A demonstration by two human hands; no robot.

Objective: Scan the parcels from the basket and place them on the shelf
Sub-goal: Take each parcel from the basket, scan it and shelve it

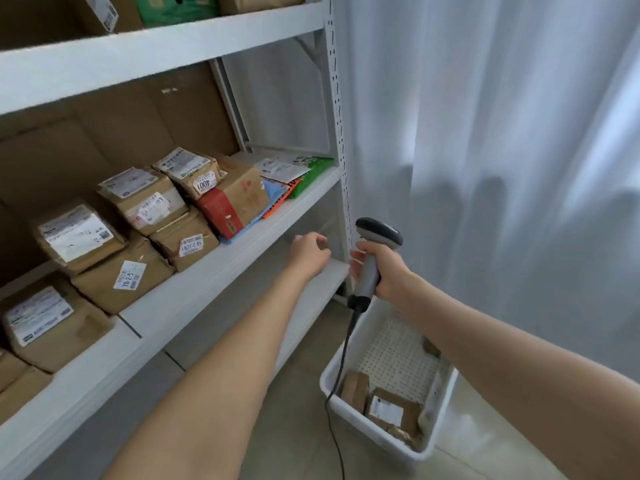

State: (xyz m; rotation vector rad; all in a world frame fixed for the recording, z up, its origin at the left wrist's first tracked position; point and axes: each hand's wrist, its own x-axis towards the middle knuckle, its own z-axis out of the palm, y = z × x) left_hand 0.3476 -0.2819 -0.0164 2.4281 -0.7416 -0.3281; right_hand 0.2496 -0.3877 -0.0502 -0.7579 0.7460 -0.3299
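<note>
Parcel (410, 415) next: lower empty, half-curled left hand (308, 252) into basket (377, 441), near corner, label (385, 409) toward barcode scanner (379, 232) gripped in right hand (389, 273).

Shelf (194, 292) on my left, parcels (138, 209) along it near to far, basket (346, 407) on the floor at its right, more parcels (389, 410) in the basket's near end, curtain (485, 133) behind, scanner (372, 258) in my right hand (388, 271) above the basket, left hand (308, 252) just left of it.
</note>
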